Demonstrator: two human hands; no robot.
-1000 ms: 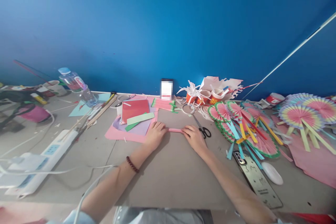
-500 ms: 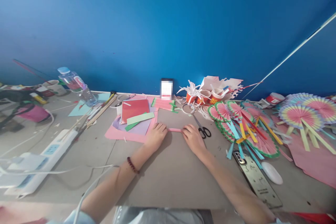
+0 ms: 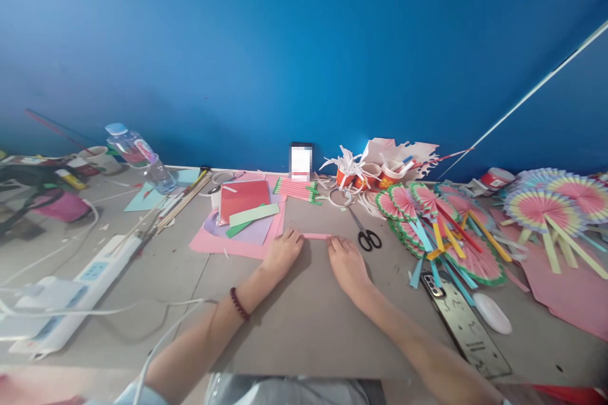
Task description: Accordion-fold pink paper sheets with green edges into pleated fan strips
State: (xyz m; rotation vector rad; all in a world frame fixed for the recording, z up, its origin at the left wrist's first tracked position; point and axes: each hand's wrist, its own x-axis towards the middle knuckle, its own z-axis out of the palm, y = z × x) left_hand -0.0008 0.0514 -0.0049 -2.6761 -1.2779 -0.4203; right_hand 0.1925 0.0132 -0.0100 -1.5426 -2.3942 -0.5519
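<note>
A narrow pink paper strip [image 3: 316, 236] lies level across the middle of the table, its two ends covered by fingers. My left hand [image 3: 284, 252] is closed on its left end, the fingers bent over it. At the opposite end my right hand [image 3: 348, 261] grips the strip with bunched fingers. Black-handled scissors [image 3: 369, 239] rest just right of my right hand. Beyond the strip is a pleated pink paper piece with green edges [image 3: 295, 188]. Left of my left hand, a red paper pack [image 3: 244, 196] and a light green strip [image 3: 254, 214] lie on pink sheets.
Folded paper fans [image 3: 546, 210] with coloured strips fill the right side, near a phone [image 3: 468, 323] and a white mouse [image 3: 493, 313]. Paper cups [image 3: 392, 174] stand at the back. On the left are a power strip [image 3: 76, 300], cables, wooden sticks [image 3: 184, 201] and a bottle [image 3: 147, 158].
My right hand has shifted slightly nearer to me and left, away from the scissors, whose handles now show more fully. My left hand and the strip have barely moved.
</note>
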